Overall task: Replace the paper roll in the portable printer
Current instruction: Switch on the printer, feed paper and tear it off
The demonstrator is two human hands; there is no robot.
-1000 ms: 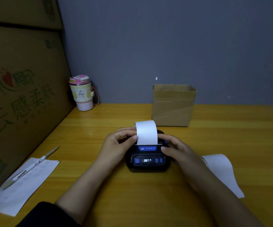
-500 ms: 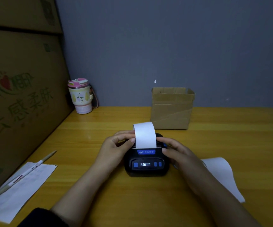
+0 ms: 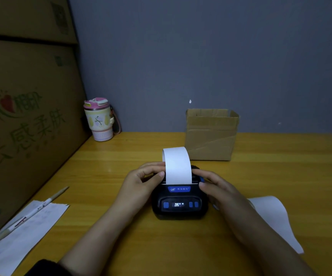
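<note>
A small black portable printer (image 3: pixel 179 204) with blue buttons and a lit display sits on the wooden table (image 3: pixel 270 176) in front of me. A white paper strip (image 3: pixel 177 166) stands up out of its slot and curls backward at the top. My left hand (image 3: pixel 141 182) grips the printer's left side, thumb by the paper's left edge. My right hand (image 3: pixel 219 190) holds the printer's right side, fingers resting on its top beside the paper. The roll inside is hidden.
A loose curled paper strip (image 3: pixel 274 218) lies right of my right forearm. An open cardboard box (image 3: pixel 211 134) stands behind the printer. A pink-lidded cup (image 3: pixel 99 119) is at the back left, large cartons (image 3: pixel 21 116) on the left, a pen (image 3: pixel 33 212) on a paper sheet (image 3: pixel 17 240).
Both hands stay on the printer's sides with only slight finger shifts. The view has tilted a little. The paper strip stands as before.
</note>
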